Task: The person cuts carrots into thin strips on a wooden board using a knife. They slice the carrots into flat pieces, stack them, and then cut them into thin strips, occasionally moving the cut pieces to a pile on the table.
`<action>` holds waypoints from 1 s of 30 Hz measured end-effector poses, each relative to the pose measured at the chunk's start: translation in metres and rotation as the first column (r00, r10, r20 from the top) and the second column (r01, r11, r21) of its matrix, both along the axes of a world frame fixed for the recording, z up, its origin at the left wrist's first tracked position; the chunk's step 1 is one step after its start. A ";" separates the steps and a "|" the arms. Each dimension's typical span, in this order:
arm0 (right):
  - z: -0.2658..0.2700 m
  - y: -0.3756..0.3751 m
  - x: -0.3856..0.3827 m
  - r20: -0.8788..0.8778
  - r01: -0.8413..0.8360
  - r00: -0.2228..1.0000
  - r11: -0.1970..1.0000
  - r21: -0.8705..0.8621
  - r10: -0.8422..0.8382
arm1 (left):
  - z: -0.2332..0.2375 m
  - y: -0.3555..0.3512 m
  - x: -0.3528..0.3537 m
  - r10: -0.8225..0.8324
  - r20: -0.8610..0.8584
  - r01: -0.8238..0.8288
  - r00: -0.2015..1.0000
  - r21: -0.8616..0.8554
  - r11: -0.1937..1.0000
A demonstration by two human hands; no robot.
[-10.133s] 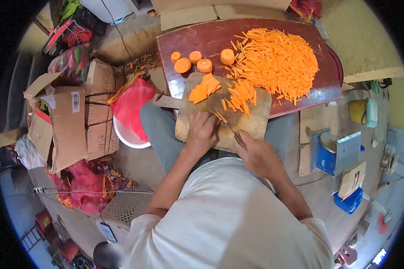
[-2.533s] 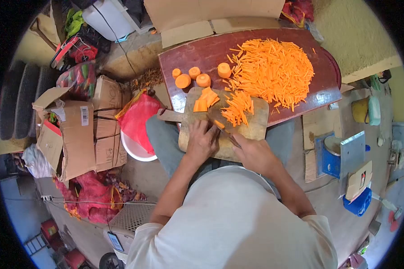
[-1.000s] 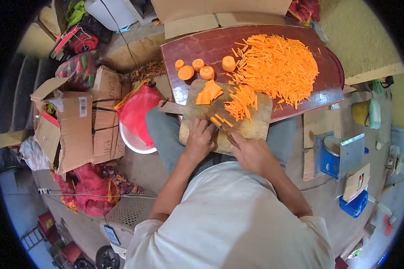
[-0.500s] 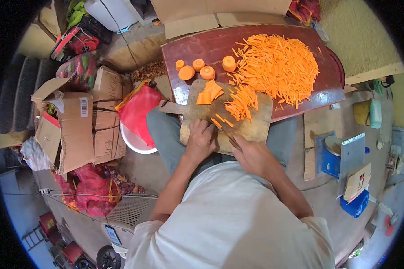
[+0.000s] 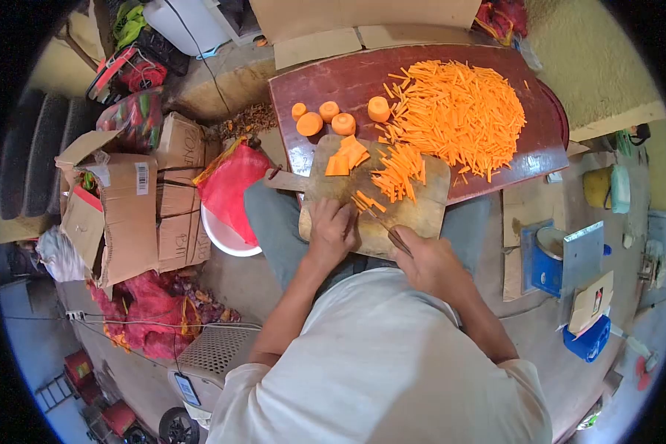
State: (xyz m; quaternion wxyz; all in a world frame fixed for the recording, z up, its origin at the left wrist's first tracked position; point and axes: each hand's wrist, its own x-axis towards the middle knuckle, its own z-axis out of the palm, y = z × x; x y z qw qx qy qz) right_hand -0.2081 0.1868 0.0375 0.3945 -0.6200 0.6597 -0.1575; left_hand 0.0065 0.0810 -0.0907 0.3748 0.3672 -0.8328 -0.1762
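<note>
My right hand (image 5: 424, 259) is wrapped round the handle of a knife (image 5: 398, 238), whose blade slants up and left over a wooden cutting board (image 5: 422, 226). Curled on the board's left part, my left hand (image 5: 333, 228) has its fingertips close to the blade; whatever they press on is hidden. A few fresh carrot sticks (image 5: 368, 201) lie by the knife tip. Farther up the board are a small heap of carrot sticks (image 5: 399, 172) and some flat carrot slices (image 5: 346, 157). The board rests over my lap, its handle (image 5: 286, 180) pointing left.
A dark red table (image 5: 311, 78) beyond the board bears a big pile of carrot strips (image 5: 459, 118) and several carrot chunks (image 5: 309, 123). Left stand cardboard boxes (image 5: 129, 222) and a white basin (image 5: 226, 240) with red mesh. A blue scale (image 5: 546, 259) is at right.
The knife and my right hand have shifted slightly right and down, away from my left fingers. The loose sticks by the blade now lie closer together.
</note>
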 end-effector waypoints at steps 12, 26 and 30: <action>-0.008 -0.006 -0.037 0.005 0.035 0.999 0.999 0.032 -0.035 | 0.020 -0.010 0.001 0.062 -0.027 -0.057 0.998 0.139 0.989; -0.003 0.016 -0.037 -0.502 -0.354 0.852 0.869 -0.345 0.148 | 0.066 -0.072 -0.056 -0.294 0.124 0.223 0.948 0.399 0.889; 0.016 0.010 -0.033 -0.542 -0.423 0.808 0.868 -0.258 0.232 | 0.043 -0.084 -0.068 -0.310 0.055 0.273 0.949 0.342 0.899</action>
